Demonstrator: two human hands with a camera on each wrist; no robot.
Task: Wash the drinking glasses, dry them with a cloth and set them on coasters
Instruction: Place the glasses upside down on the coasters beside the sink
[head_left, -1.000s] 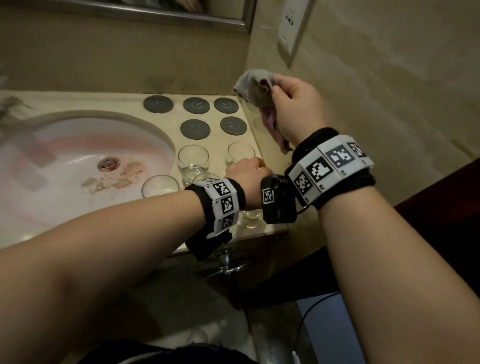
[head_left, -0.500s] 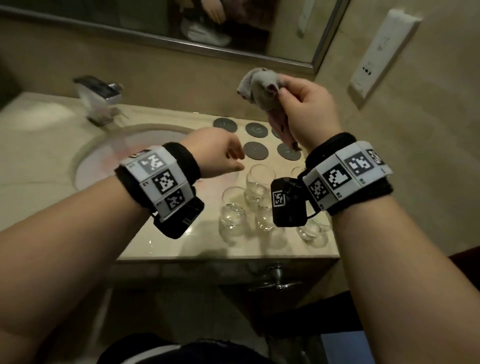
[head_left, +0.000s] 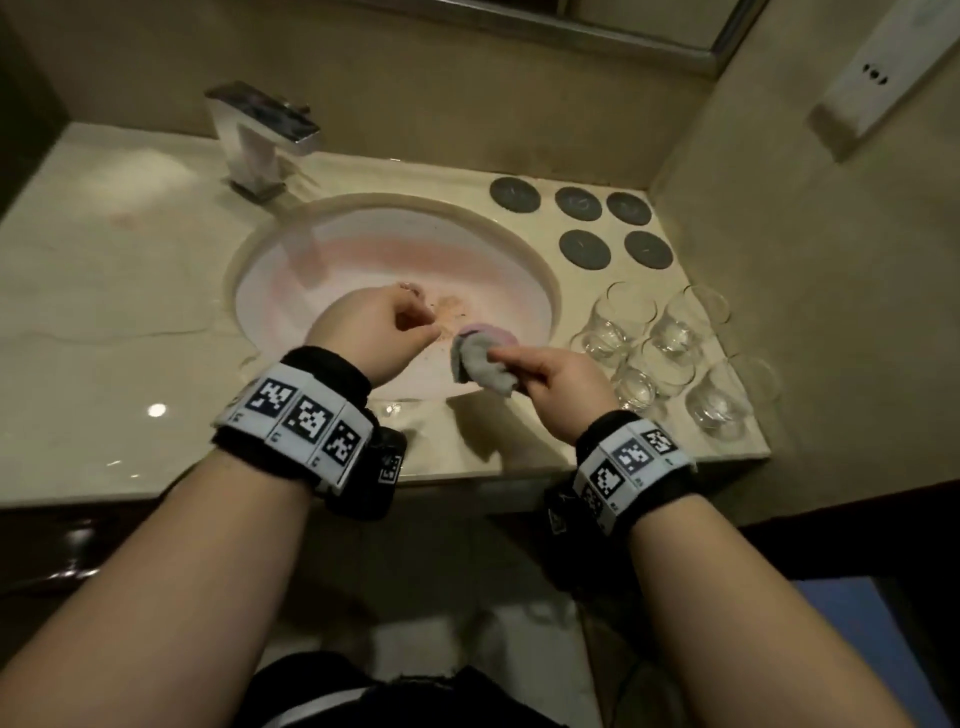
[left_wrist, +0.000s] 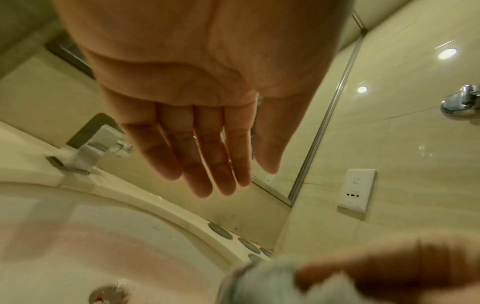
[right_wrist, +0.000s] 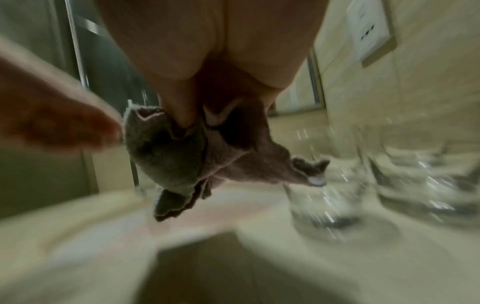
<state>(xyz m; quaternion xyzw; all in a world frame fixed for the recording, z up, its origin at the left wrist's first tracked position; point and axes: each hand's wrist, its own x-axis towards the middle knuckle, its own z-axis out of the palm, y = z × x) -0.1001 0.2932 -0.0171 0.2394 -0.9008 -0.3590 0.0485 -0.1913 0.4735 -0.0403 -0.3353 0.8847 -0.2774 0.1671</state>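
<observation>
Beige stone counter (head_left: 130, 291), stained sink (head_left: 363, 249), faucet (head_left: 260, 140), tiled walls.

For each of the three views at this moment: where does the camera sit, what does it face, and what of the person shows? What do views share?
Head: worn on the head, looks down at sink, glasses, coasters; both forearms, left hand, right hand holding cloth.
Left wrist: looks along the open palm toward faucet, mirror, socket.
Right wrist: looks along the hand pinching the cloth, blurred glasses beyond.
Shared: all three show the cloth; each wrist view catches the other hand.
</observation>
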